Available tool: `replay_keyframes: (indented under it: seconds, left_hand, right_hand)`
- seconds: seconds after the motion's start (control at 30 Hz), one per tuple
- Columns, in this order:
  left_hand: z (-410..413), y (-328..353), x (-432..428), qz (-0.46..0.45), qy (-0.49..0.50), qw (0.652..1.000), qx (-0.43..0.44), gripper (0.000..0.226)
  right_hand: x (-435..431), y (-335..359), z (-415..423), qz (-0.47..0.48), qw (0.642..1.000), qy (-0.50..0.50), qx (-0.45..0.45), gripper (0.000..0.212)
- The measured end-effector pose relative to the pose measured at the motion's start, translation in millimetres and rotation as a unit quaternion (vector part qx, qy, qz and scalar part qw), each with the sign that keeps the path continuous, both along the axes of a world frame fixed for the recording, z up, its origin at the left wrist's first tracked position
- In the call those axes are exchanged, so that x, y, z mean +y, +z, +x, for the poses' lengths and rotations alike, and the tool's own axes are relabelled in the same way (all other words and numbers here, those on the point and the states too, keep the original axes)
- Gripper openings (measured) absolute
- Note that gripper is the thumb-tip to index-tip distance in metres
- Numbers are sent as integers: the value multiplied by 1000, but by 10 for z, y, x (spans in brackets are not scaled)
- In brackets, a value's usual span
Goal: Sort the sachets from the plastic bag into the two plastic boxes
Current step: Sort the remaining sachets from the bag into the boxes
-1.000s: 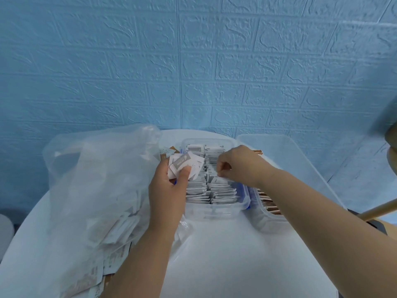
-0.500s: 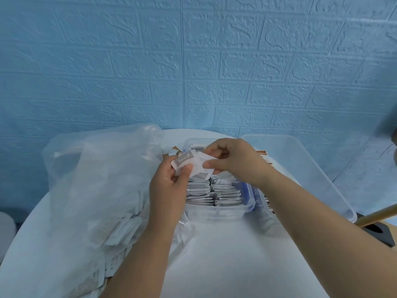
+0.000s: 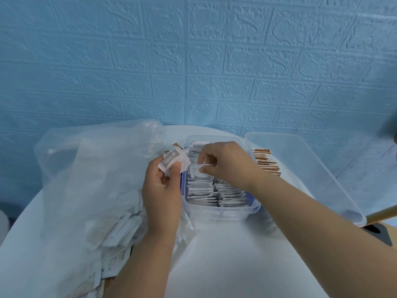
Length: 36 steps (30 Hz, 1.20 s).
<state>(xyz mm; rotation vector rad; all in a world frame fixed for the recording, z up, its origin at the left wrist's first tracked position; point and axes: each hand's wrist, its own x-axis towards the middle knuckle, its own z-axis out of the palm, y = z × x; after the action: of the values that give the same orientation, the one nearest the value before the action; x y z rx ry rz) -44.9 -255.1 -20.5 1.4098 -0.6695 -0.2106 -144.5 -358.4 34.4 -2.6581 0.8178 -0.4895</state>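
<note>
Carefully, the right grip (image 3: 225, 166) pinches one white sachet (image 3: 199, 172) over the near box (image 3: 255, 208) at 12 o'clock, best slotted edge-on into its row; the left grip (image 3: 162, 190) clutches a spare bundle (image 3: 171, 162).

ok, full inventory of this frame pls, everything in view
plastic bag: 1, clear, table left, holds loose sachets
near box: 1, clear, centre, packed with grey-white sachets
brown sachets: one row, right of near box; their container mostly hidden
tub or lid: 1, clear, far right
table: 1, white
wall: blue, brick-textured
left hand: grips a sachet bunch beside the bag
right hand: fingers pinch one white sachet over near box
</note>
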Motion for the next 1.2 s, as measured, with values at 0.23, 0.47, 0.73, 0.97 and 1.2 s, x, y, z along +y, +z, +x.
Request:
replay_keyframes:
  seconds: [0.23, 0.47, 0.73, 0.97, 1.2]
  left_hand:
    - [8, -30, 5, -2, -16, 1000, 0, 16]
    - [28, -33, -10, -2, -28, 1000, 6, 19]
    - [32, 24, -3, -1, -44, 999, 11, 20]
    - [25, 56, 4, -5, -42, 999, 18, 12]
    - [51, 66, 0, -20, -3, 999, 46, 7]
  right_hand:
    - [-89, -26, 18, 2, 999, -7, 48, 6]
    - [-78, -97, 61, 35, 997, -14, 63, 2]
    - [-50, 62, 18, 201, 974, -65, -85, 14]
    - [92, 174, 42, 262, 957, -17, -124, 22]
    - [51, 185, -112, 158, 983, -45, -80, 18]
